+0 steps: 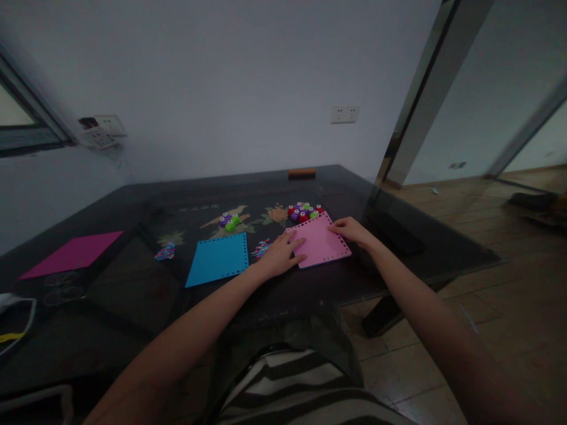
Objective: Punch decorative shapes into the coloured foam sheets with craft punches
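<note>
A light pink sheet (pixel 316 242) with holes punched along its edges lies tilted on the dark table. My left hand (pixel 281 254) rests on its left side with the fingers spread. At its right edge, my right hand (pixel 348 229) pinches the sheet. To the left lies a blue sheet (pixel 218 260), also with punched holes. Partly behind my left hand is a small pile of pink, blue and white pieces (pixel 262 248). Round red, purple and green pieces (pixel 303 211) touch or nearly touch the pink sheet's far edge.
Purple and green round pieces (pixel 229 221) sit beyond the blue sheet. Farther left are another small multicoloured pile (pixel 165 252) and a magenta sheet (pixel 73 254). A black object (pixel 394 232) lies at the right, and a brown bar (pixel 302 172) by the wall.
</note>
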`<state>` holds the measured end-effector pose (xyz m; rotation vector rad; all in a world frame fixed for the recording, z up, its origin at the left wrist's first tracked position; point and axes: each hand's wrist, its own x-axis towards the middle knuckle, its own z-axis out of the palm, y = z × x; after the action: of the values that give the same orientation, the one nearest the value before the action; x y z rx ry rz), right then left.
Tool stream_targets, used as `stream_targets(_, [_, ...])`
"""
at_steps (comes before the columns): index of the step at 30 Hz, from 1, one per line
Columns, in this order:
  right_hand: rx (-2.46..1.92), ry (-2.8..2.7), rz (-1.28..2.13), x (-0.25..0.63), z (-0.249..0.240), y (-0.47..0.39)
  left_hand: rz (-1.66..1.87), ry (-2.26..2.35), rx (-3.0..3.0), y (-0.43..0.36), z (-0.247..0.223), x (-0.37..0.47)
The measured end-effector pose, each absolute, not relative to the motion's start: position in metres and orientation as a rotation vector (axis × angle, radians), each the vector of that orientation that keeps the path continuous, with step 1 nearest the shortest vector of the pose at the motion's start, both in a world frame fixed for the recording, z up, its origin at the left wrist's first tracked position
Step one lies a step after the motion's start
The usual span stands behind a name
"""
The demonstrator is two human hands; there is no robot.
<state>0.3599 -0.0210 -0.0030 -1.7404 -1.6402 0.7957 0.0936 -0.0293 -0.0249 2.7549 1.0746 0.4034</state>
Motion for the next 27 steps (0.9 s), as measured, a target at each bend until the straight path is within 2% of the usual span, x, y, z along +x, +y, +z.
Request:
stream_targets(10, [-1.768,-1.689,0.631,0.364,-0.003,-0.017,0.372,1.097,2.769,-0.030,-0.024,0.094])
stream_targets(16, [-1.928,-1.645,0.522,0.374,-0.004,-0.015,0.359,1.110,2.768,-0.031,-0.022,0.095])
stream_targets(27, [-1.939,-1.719,0.536,0.371,-0.007,-0.015,0.411,1.070,2.747,-0.028,-0.025,0.095])
